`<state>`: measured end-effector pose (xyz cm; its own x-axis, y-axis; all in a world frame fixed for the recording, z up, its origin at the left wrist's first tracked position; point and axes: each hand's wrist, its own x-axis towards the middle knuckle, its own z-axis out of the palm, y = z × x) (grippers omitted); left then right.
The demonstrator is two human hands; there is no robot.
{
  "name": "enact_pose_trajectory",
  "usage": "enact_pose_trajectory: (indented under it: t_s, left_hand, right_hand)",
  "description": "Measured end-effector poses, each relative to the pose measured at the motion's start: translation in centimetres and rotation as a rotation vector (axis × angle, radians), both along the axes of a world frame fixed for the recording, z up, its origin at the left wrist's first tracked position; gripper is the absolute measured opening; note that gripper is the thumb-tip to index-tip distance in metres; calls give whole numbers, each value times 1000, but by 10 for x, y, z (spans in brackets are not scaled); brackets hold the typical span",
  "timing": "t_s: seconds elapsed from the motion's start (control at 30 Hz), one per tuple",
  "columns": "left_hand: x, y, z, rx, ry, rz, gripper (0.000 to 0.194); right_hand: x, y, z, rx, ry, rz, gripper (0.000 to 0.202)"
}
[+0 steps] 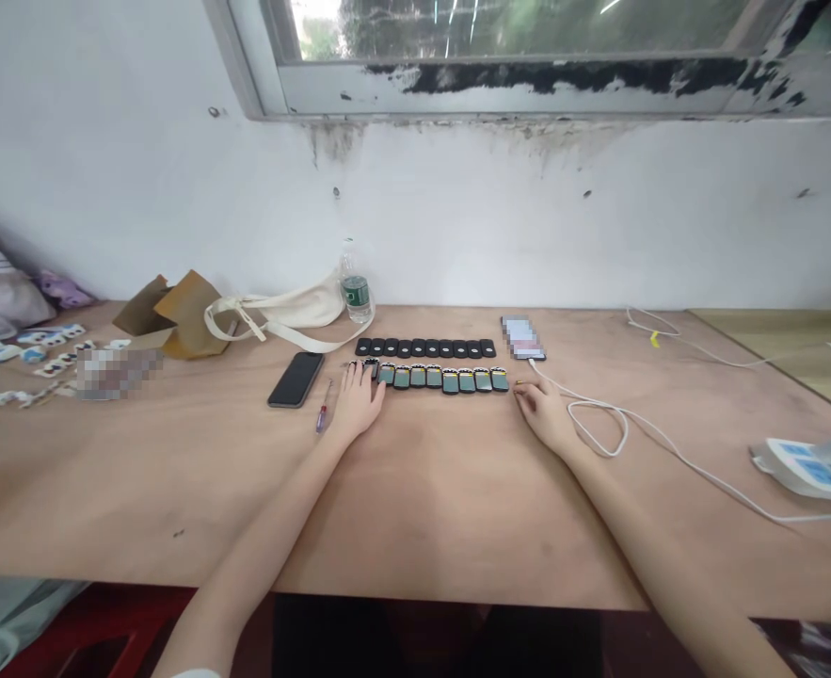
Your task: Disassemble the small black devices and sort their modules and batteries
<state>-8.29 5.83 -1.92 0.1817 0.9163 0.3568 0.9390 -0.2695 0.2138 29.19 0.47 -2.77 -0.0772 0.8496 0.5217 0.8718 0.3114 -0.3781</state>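
Note:
My left hand (358, 399) lies with fingers apart over the left end of the front row, touching the small devices there and hiding part of them. This row holds several small black-cased devices with exposed grey-green faces (450, 380). Behind it runs a row of small black covers (433, 348), each with a pale round spot. Just past the right end of the front row, my right hand (545, 412) rests on the table with its fingers bent together. A tiny yellowish bit shows at its fingertips, too small to name. A small screwdriver (322, 417) lies left of my left hand.
A black phone (296, 379) lies at left; another phone (524, 337) charges on a white cable (662, 435). A power strip (810, 469) sits far right. At the back stand a water bottle (356, 290), cream bag (295, 309) and paper bag (193, 315).

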Motion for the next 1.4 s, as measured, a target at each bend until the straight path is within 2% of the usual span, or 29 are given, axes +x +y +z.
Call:
enact_pose_trajectory:
  t_s: [0.17,0.27,0.33,0.5,0.67,0.73,0.87,0.93,1.0,1.17,1.27,1.4]
  left_hand:
    - [1,-4,5,82,36,-55,55]
    - [4,-8,9,129,97,-173,46]
    - [6,-11,11,147,118,-203,39]
    - [16,-26,17,180,100,-91,30]
    - [36,-58,26,135,122,-34,26]
    - [45,-72,26,115,61,-91,25]
    - [60,-90,16,143,18,-287,22]
    - [64,-92,10,129,-31,-402,23]
    - [65,-90,7,92,-136,-500,26]
    - [60,-74,5,-7,-350,-616,22]
    - [57,-68,6,-47,-367,-657,22]
    - [56,-69,9,-59,-383,-662,22]
  right_hand:
    - [-1,0,-1,6,7,-1,21]
    - [-1,1,-2,8,9,-8,21]
    - [-1,1,-1,9,8,-10,22]
    - [-1,0,1,-5,18,-9,22]
    - [-1,1,1,0,50,3,23]
    - [0,3,1,-2,56,6,23]
    - [0,1,5,21,6,-28,22]
    - [-8,-5,10,52,-67,-46,22]
    - [-25,-13,16,58,-127,6,22]
    - [-90,-36,25,-80,-21,403,23]
    - [-114,-39,25,-115,17,400,22]
    - [-121,-32,22,-124,49,329,18]
